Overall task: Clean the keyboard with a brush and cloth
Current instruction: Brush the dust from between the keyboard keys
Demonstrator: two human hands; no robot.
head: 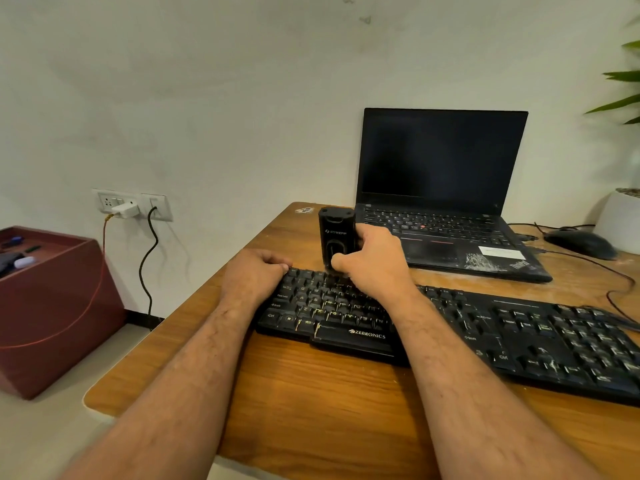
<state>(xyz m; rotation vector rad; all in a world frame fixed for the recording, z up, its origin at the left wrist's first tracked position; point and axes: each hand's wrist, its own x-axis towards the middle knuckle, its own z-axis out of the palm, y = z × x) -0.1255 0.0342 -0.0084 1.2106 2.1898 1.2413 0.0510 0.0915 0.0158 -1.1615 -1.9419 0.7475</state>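
Observation:
A black Zebronics keyboard point(519, 341) lies across the wooden desk point(311, 393), dusty on its keys. My right hand point(372, 263) grips a black upright brush tool point(334, 233) and holds its lower end down on the keyboard's top-left rows. The bristles are hidden behind my fingers. My left hand point(256, 271) rests at the keyboard's top-left corner with its fingers curled over the edge. No cloth is in view.
An open black laptop point(443, 202) stands behind the keyboard. A black mouse point(581, 242) and cables lie at the right, beside a white plant pot point(620, 216). Left of the desk sits a maroon box point(52, 306) below a wall socket point(131, 204).

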